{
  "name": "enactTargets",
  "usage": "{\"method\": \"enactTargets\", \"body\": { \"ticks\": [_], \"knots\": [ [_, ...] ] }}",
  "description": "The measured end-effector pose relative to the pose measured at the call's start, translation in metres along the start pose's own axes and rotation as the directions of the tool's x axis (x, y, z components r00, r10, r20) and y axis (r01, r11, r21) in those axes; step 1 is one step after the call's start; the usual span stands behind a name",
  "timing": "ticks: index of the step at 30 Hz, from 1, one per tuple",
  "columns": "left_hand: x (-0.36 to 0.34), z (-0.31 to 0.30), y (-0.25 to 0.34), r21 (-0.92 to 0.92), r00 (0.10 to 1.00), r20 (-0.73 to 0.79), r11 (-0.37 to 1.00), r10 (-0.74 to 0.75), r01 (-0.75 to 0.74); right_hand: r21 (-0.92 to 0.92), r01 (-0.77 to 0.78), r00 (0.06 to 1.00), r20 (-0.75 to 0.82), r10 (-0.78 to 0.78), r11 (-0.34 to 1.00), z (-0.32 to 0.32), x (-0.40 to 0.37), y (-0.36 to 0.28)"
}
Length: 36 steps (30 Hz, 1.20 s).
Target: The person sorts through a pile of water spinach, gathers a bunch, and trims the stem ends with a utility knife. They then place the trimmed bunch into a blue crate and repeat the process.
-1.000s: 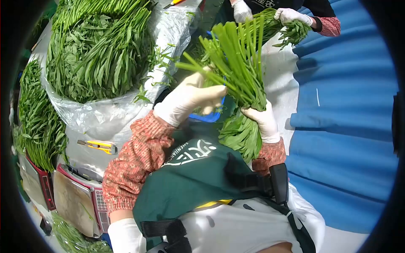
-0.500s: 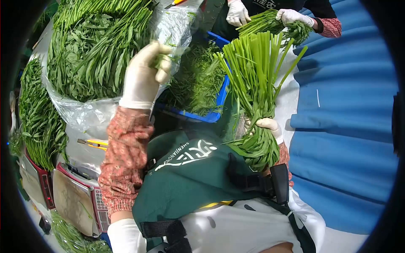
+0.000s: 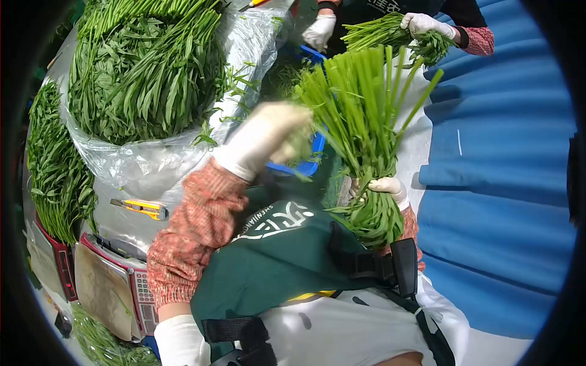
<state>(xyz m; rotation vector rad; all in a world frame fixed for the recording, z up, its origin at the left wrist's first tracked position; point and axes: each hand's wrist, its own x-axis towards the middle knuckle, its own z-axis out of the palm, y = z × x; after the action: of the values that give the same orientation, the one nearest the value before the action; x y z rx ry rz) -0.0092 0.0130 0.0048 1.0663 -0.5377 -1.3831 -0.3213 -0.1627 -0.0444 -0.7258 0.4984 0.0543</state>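
My right hand (image 3: 390, 188), in a white glove, is closed around the leafy lower part of a bunch of water spinach (image 3: 366, 97). Its thick green stems fan upward and its leaves hang below the grip. My left hand (image 3: 268, 133), also gloved, is smeared by motion just left of the stems, over the near part of a blue crate (image 3: 317, 151). Its fingers are too blurred to read. Cut leaf bits show in the crate, partly hidden by that hand. Loose leaves (image 3: 206, 134) lie on the plastic sheet (image 3: 137, 165) to the left.
A large heap of water spinach (image 3: 146, 91) rests on the plastic. Near my left forearm lies a yellow utility knife (image 3: 146, 208), with a red-edged scale (image 3: 107, 287) below it. Across from me, a co-worker's gloved hand (image 3: 421, 24) grips another bunch. Blue cloth (image 3: 494, 183) covers the right side.
My left hand has swept right and down from beside the heap toward the bunch. More leaf bits show on the plastic. The co-worker's other hand has drawn away from their bunch.
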Motion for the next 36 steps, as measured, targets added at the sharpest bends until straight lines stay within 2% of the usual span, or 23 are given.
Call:
{"method": "enactTargets", "body": {
  "ticks": [1, 2, 3, 4, 7, 8, 9, 11, 14, 15, 17, 20, 21, 22, 23, 24, 25, 28, 29, 30, 31, 33, 36],
  "knots": [
    [-0.003, -0.019, 0.006, -0.308, 0.999, -0.002, 0.950, 0.045, -0.044, 0.067, -0.026, 0.998, 0.064, 0.022, 0.997, -0.009, -0.002, 0.003],
    [-0.001, -0.024, 0.019, -0.395, 0.973, -0.227, 0.908, 0.052, -0.141, 0.119, -0.047, 0.997, 0.060, 0.040, 0.992, -0.009, -0.005, 0.003],
    [0.002, -0.041, 0.021, -0.545, 0.974, -0.190, 0.811, 0.127, -0.212, 0.169, -0.068, 0.997, 0.059, 0.058, 0.983, 0.009, -0.003, -0.001],
    [-0.003, -0.062, 0.027, -0.611, 0.988, -0.060, 0.778, 0.140, -0.147, 0.198, -0.012, 1.000, -0.002, 0.013, 0.980, 0.033, -0.004, -0.001],
    [-0.002, -0.064, 0.033, -0.442, 0.895, -0.361, 0.796, 0.263, -0.412, 0.173, 0.055, 0.994, 0.080, -0.070, 0.983, 0.047, 0.002, -0.001],
    [-0.001, -0.057, 0.036, -0.323, 0.861, -0.450, 0.856, 0.237, -0.404, 0.102, 0.051, 0.999, 0.014, -0.053, 0.993, 0.054, 0.002, -0.004],
    [-0.002, -0.060, 0.031, -0.145, 0.878, -0.321, 0.898, 0.354, -0.415, 0.126, 0.039, 0.998, 0.045, -0.045, 0.991, 0.052, 0.003, -0.004],
    [0.001, -0.041, 0.029, 0.083, 0.905, -0.293, 0.951, 0.308, -0.297, 0.149, 0.009, 0.995, 0.094, -0.024, 0.989, 0.046, 0.006, -0.001],
    [0.008, -0.018, 0.012, 0.024, 0.986, -0.119, 0.993, 0.119, -0.117, 0.110, -0.053, 0.988, 0.153, 0.035, 0.992, 0.040, 0.007, 0.001],
    [0.007, -0.010, 0.014, 0.144, 0.994, -0.073, 0.987, 0.082, -0.071, 0.075, -0.079, 0.982, 0.177, 0.065, 0.994, 0.034, 0.007, 0.002],
    [0.020, -0.007, 0.007, 0.047, 0.991, 0.135, 0.999, 0.019, -0.026, 0.111, -0.075, 0.956, 0.289, 0.040, 0.991, 0.034, 0.012, 0.006],
    [0.022, -0.013, 0.010, -0.062, 0.990, -0.116, 0.994, 0.083, -0.091, 0.154, -0.059, 0.974, 0.224, 0.024, 0.986, 0.046, 0.007, 0.007],
    [0.023, -0.027, 0.017, 0.029, 0.956, -0.096, 0.961, 0.277, -0.276, 0.159, -0.066, 0.971, 0.239, 0.027, 0.985, 0.044, 0.007, 0.007],
    [0.022, -0.038, 0.023, -0.094, 0.917, -0.135, 0.916, 0.376, -0.390, 0.165, -0.076, 0.967, 0.251, 0.033, 0.983, 0.043, 0.005, 0.008],
    [0.017, -0.042, 0.036, -0.167, 0.903, -0.216, 0.897, 0.372, -0.409, 0.160, -0.080, 0.977, 0.206, 0.046, 0.984, 0.042, 0.003, 0.009],
    [0.009, -0.039, 0.047, -0.142, 0.855, -0.254, 0.857, 0.451, -0.495, 0.154, -0.086, 0.985, 0.163, 0.061, 0.984, 0.042, 0.003, 0.009],
    [-0.001, -0.029, 0.056, -0.008, 0.837, -0.323, 0.883, 0.442, -0.469, 0.150, -0.096, 0.990, 0.120, 0.079, 0.984, 0.041, 0.004, 0.009],
    [-0.018, 0.016, 0.065, 0.350, 0.888, -0.238, 0.888, 0.393, -0.299, 0.233, -0.144, 0.974, 0.205, 0.096, 0.962, 0.037, 0.014, 0.013],
    [-0.013, 0.021, 0.052, 0.629, 0.854, -0.133, 0.709, 0.503, -0.319, 0.242, -0.160, 0.969, 0.223, 0.106, 0.957, 0.041, 0.017, 0.012],
    [-0.008, 0.026, 0.039, 0.837, 0.799, -0.024, 0.450, 0.600, -0.312, 0.204, -0.161, 0.978, 0.167, 0.128, 0.966, 0.045, 0.017, 0.011],
    [0.003, 0.030, 0.017, 0.892, 0.787, 0.028, 0.339, 0.617, -0.298, 0.088, -0.138, 0.987, 0.096, 0.130, 0.986, 0.047, 0.016, 0.012],
    [0.010, 0.030, 0.000, 0.910, 0.784, 0.136, 0.237, 0.606, -0.341, -0.154, -0.110, 0.993, -0.050, 0.104, 0.982, 0.047, 0.011, 0.010],
    [0.021, 0.025, -0.001, 0.924, 0.658, 0.088, 0.187, 0.748, -0.335, 0.088, -0.170, 0.982, 0.095, 0.161, 0.982, 0.045, 0.008, 0.012]
  ]
}}
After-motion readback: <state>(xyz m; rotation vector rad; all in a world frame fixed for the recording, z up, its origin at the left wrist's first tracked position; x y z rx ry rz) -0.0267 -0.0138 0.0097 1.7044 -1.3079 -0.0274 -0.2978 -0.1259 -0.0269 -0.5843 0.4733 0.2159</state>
